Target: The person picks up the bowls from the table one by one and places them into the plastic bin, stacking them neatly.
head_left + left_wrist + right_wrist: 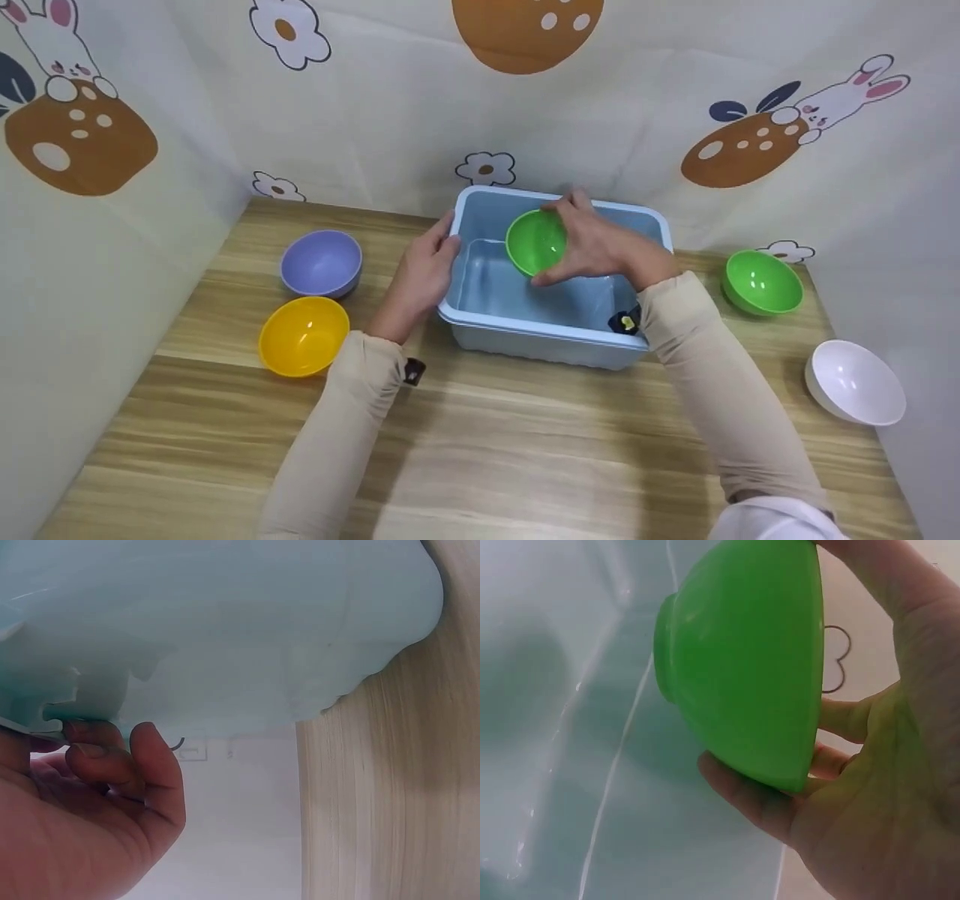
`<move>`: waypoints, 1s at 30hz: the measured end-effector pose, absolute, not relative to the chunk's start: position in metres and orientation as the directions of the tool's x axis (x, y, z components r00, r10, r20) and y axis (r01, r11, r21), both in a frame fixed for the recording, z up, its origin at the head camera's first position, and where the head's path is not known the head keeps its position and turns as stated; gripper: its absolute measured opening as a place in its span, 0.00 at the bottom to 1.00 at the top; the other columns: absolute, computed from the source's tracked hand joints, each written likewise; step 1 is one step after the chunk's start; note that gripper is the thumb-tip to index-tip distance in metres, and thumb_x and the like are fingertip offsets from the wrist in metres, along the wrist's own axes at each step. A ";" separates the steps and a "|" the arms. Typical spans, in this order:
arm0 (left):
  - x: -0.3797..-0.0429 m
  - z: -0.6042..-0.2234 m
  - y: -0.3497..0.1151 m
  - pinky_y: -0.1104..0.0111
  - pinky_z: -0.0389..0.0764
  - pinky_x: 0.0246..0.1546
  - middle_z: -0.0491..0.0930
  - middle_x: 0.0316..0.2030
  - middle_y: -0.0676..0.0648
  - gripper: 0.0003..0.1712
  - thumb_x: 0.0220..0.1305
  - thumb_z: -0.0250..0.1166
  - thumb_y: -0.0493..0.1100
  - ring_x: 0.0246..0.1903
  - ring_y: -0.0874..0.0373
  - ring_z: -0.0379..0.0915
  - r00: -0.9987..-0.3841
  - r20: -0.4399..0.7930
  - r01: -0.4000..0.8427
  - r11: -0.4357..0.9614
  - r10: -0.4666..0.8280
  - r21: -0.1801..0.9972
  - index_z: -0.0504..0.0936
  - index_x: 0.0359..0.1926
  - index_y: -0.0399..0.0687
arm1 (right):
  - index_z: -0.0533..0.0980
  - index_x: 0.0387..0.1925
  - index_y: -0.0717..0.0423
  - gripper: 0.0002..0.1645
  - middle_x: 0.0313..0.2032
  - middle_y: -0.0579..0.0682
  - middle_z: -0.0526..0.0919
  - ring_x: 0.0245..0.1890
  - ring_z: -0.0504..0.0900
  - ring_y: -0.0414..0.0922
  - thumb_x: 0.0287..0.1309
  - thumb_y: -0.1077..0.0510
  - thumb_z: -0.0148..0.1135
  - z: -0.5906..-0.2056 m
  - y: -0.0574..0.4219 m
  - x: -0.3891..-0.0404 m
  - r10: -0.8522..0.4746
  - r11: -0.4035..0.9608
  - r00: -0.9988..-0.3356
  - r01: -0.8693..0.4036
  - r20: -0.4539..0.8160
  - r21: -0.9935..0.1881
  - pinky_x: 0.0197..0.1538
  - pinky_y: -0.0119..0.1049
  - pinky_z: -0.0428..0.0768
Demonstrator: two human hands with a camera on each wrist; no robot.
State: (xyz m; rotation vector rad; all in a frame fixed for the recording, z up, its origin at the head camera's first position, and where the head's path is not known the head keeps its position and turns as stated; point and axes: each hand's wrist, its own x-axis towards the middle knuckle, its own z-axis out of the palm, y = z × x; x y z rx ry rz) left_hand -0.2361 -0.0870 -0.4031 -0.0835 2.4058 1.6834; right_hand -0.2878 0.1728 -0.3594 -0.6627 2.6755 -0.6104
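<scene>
A green bowl (534, 241) is tilted over the inside of a light blue basin (544, 331). My right hand (596, 241) grips this bowl by its rim, thumb on the near side and fingers on the far side. In the right wrist view the bowl's rounded outside (742, 664) and small foot face the basin. My left hand (424, 276) holds the basin's left rim; in the left wrist view its fingers (161, 772) curl up under the rim's edge. The basin stands on the wooden table against the back wall.
Left of the basin sit a purple bowl (322, 264) and, nearer, a yellow bowl (304, 337). On the right are another green bowl (763, 283) and a white bowl (855, 382). A patterned cloth (390, 112) covers the walls around the wooden table (517, 442).
</scene>
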 end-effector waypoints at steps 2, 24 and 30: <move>-0.237 -0.403 -0.086 0.56 0.57 0.79 0.53 0.81 0.58 0.32 0.82 0.45 0.53 0.80 0.59 0.50 -0.978 -0.198 -0.162 0.351 0.069 0.922 0.51 0.81 0.64 | 0.57 0.75 0.52 0.69 0.65 0.56 0.56 0.61 0.70 0.54 0.37 0.34 0.82 -0.361 0.172 -0.289 -0.500 0.804 -0.841 -0.362 -0.207 -0.471 0.62 0.52 0.79; -0.236 -0.402 -0.088 0.54 0.60 0.78 0.54 0.81 0.56 0.33 0.81 0.47 0.54 0.79 0.57 0.52 -0.977 -0.200 -0.162 0.348 0.075 0.923 0.51 0.81 0.65 | 0.66 0.71 0.61 0.65 0.60 0.59 0.69 0.58 0.67 0.55 0.38 0.30 0.78 -0.380 0.168 -0.294 -0.540 0.831 -0.803 -0.461 -0.253 -0.311 0.59 0.51 0.74; -0.237 -0.403 -0.088 0.55 0.60 0.78 0.53 0.81 0.57 0.33 0.81 0.47 0.54 0.80 0.57 0.51 -0.972 -0.221 -0.185 0.336 0.075 0.924 0.51 0.81 0.67 | 0.64 0.70 0.65 0.63 0.61 0.60 0.69 0.60 0.67 0.56 0.42 0.31 0.77 -0.387 0.166 -0.295 -0.520 0.849 -0.795 -0.440 -0.313 -0.293 0.62 0.52 0.75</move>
